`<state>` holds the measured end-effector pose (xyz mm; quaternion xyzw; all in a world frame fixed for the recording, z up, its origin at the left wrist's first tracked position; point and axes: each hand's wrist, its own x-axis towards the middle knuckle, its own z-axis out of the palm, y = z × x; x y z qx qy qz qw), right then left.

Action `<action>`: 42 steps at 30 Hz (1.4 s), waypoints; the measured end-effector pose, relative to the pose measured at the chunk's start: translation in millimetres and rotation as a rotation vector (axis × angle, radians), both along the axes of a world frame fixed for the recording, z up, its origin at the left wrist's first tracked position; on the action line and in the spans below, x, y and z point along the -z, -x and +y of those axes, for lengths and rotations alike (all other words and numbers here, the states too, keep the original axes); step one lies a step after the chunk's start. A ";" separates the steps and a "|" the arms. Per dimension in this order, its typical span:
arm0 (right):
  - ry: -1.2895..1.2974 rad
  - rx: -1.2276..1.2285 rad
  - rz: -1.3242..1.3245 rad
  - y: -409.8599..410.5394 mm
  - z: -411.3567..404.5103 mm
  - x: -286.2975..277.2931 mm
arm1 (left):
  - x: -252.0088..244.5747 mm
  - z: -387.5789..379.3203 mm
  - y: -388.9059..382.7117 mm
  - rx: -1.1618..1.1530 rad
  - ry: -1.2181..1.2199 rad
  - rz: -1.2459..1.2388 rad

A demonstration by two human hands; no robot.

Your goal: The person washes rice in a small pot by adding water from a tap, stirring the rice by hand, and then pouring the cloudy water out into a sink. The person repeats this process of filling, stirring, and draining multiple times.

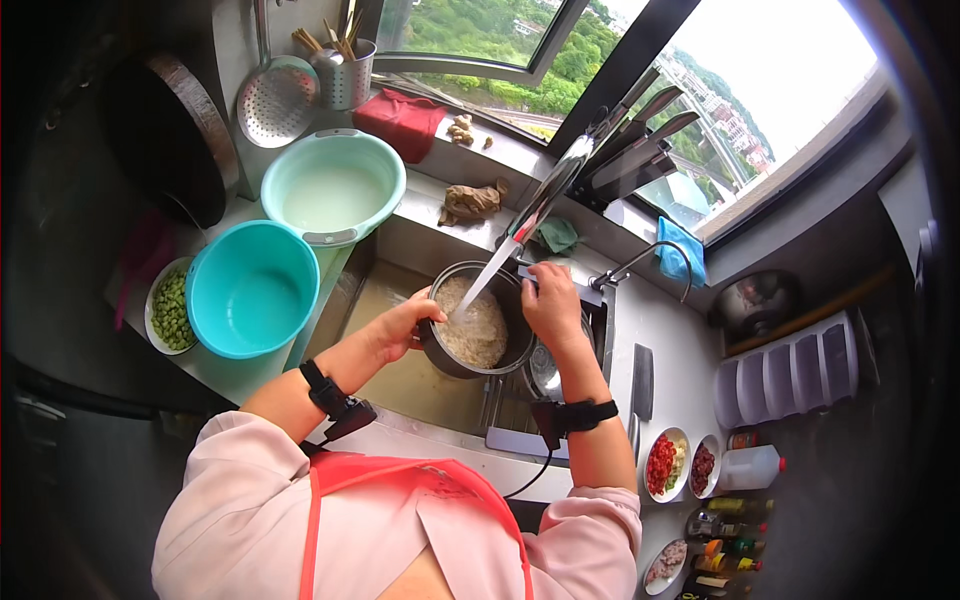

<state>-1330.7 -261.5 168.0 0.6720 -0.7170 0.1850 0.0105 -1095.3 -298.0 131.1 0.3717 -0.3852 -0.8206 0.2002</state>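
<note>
Over the sink [397,390], my left hand [405,322] grips the left rim of a dark metal pot [517,315], thumb inside the edge. Pale grains, which look like rice [472,330], lie in the pot, and water runs onto them from a chrome faucet [551,180]. My right hand [553,304] is raised at the faucet's small lever, just above the pot's right rim, fingers curled; its fingertips are partly hidden, so its hold on the lever is not certain. Beneath that arm, a shiny metal bowl or lid [544,367] rests on a rack beside the sink.
Left of the sink stand a turquoise basin [255,292], a pale green basin of cloudy water [334,191] and a bowl of green beans [172,311]. A cleaver [642,382] lies on the right counter near bowls of chopped food [666,465]. Knives stand in a block [626,165] by the window.
</note>
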 end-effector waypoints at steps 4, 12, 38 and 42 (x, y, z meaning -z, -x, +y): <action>-0.319 -0.193 -0.450 -48.2 -7.3 -7.5 | 5.6 2.0 3.7 0.045 -0.013 0.011; -0.696 -0.480 -0.361 -76.2 -17.4 29.9 | 12.5 2.1 2.4 0.034 -0.089 0.053; -0.737 -0.365 -0.215 -51.5 -13.3 46.5 | 11.6 10.1 -1.7 -0.139 -0.112 0.137; -0.868 -0.244 -0.689 -69.4 -7.6 17.4 | 15.9 14.3 1.0 -0.189 -0.171 0.125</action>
